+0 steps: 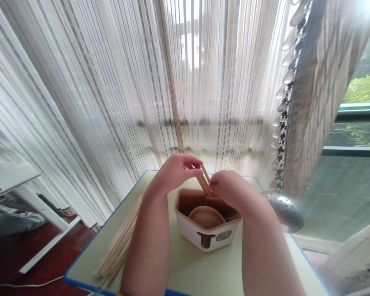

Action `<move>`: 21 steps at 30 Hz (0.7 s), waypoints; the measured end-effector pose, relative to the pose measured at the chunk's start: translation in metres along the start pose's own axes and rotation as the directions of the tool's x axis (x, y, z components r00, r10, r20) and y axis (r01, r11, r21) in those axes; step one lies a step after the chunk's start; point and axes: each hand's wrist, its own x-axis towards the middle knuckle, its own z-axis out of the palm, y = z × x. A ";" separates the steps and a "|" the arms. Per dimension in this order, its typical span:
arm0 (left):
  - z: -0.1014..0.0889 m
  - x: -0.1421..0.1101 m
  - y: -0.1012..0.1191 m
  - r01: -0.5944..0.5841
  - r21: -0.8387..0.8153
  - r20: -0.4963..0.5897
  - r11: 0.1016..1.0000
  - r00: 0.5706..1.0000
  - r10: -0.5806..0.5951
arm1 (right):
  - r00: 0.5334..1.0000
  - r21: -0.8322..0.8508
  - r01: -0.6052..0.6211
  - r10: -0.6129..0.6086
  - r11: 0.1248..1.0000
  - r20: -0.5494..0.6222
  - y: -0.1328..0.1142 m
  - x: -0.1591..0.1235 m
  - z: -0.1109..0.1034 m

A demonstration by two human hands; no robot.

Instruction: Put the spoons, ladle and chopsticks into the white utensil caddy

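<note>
A white utensil holder (187, 235) with brown-lined compartments stands on the small table. A round brown piece (207, 217), perhaps a bowl or ladle head, sits in its front compartment. Several wooden chopsticks (204, 186) slant into the rear of the holder. My left hand (182, 169) is closed around their upper ends, thumb against fingers. Lower down, my right hand (224, 183) is closed at the chopsticks by the rear rim; its fingertips are partly hidden. Beyond my right forearm shows a perforated metal skimmer head (285, 211), its handle out of sight.
More long chopsticks (119, 242) lie in a loose bundle along the left side of the blue-edged table (188, 269). Striped sheer curtains (126, 82) hang close behind it. A white desk (9, 179) stands at the left, and a white cable (46, 283) crosses the floor.
</note>
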 end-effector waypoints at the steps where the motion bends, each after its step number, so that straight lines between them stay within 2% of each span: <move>1: 0.000 0.000 0.000 -0.006 0.012 0.003 1.000 1.000 0.006 | 1.000 -0.005 -0.004 0.004 1.000 0.001 0.002 0.001 0.002; 6: 0.002 0.002 -0.001 -0.032 0.037 -0.035 0.999 0.999 0.033 | 0.998 -0.040 -0.056 0.057 0.998 0.023 0.001 0.005 0.010; 13: 0.003 0.008 -0.004 -0.006 0.011 -0.023 1.000 1.000 0.006 | 0.992 -0.051 -0.125 0.126 0.991 0.020 -0.023 -0.009 -0.008; 21: 0.001 0.009 -0.008 0.058 -0.070 -0.025 0.996 0.998 -0.060 | 0.990 -0.016 -0.123 0.123 0.992 0.061 -0.022 -0.005 -0.010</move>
